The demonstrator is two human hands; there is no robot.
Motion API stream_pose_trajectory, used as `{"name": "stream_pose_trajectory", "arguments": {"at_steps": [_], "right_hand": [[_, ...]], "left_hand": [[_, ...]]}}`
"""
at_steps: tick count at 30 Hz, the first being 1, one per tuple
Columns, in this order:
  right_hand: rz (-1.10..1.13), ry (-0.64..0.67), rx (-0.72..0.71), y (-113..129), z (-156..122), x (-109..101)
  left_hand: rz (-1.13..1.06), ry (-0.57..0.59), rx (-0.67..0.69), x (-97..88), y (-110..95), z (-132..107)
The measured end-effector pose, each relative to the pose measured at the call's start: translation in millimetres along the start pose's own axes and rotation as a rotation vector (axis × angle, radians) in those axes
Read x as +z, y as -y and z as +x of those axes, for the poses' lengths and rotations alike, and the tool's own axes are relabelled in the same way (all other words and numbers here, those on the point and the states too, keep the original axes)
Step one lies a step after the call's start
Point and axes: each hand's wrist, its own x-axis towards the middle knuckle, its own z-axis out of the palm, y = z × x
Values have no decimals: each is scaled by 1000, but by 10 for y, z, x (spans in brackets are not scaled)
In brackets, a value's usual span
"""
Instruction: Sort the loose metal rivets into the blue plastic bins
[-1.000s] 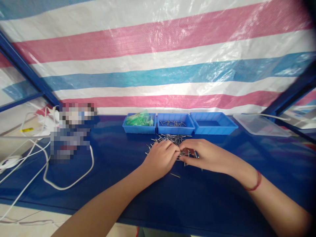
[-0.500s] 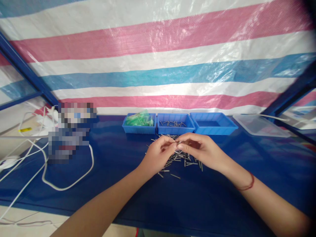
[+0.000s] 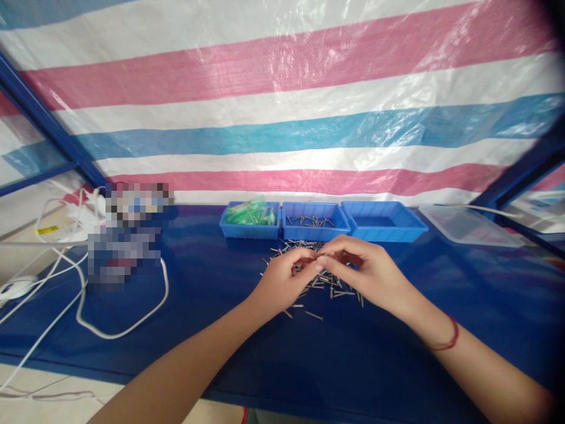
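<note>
A loose heap of small metal nails (image 3: 329,282) lies on the blue table (image 3: 335,353), just in front of three blue bins. My left hand (image 3: 286,278) and my right hand (image 3: 364,268) hover a little above the heap, fingertips meeting in a pinch. Between the fingertips sits something thin and metallic, probably nails, too small to name with certainty. The left bin (image 3: 250,227) holds green plastic pieces, the middle bin (image 3: 314,228) a few nails, and the right bin (image 3: 382,227) looks bare inside.
A clear plastic tray (image 3: 468,227) sits at the right rear. White cables (image 3: 119,330) loop over the table's left part beside blurred-out objects. A striped tarp (image 3: 282,118) hangs behind, framed by blue metal bars.
Both hands lifted off the nail heap, where they lay flat a second ago, and brought their fingertips together above it. The heap under them is now in view.
</note>
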Motion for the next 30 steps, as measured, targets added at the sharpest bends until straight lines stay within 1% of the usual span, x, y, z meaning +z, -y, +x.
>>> {"name": "stream_pose_trajectory", "arguments": {"at_steps": [3, 6, 10, 14, 17, 20, 24, 30], "right_hand": [[23, -3, 8, 19, -2, 12], [43, -13, 13, 26, -1, 19], [14, -22, 13, 13, 0, 25], [-42, -42, 17, -5, 2, 39], [-51, -19, 28, -16, 6, 54], [-12, 18, 58, -31, 8, 73], [79, 25, 94, -52, 11, 88], [211, -54, 117, -17, 38, 80]], "left_hand": [[-13, -17, 1, 12, 27, 5], [-18, -69, 6, 5, 61, 12], [-62, -130, 31, -22, 91, 28], [-70, -169, 58, -31, 75, 30], [-27, -191, 83, -28, 37, 15], [52, -204, 109, -33, -2, -2], [129, -205, 142, -54, -23, -7], [129, -175, 106, -47, -6, -5]]}}
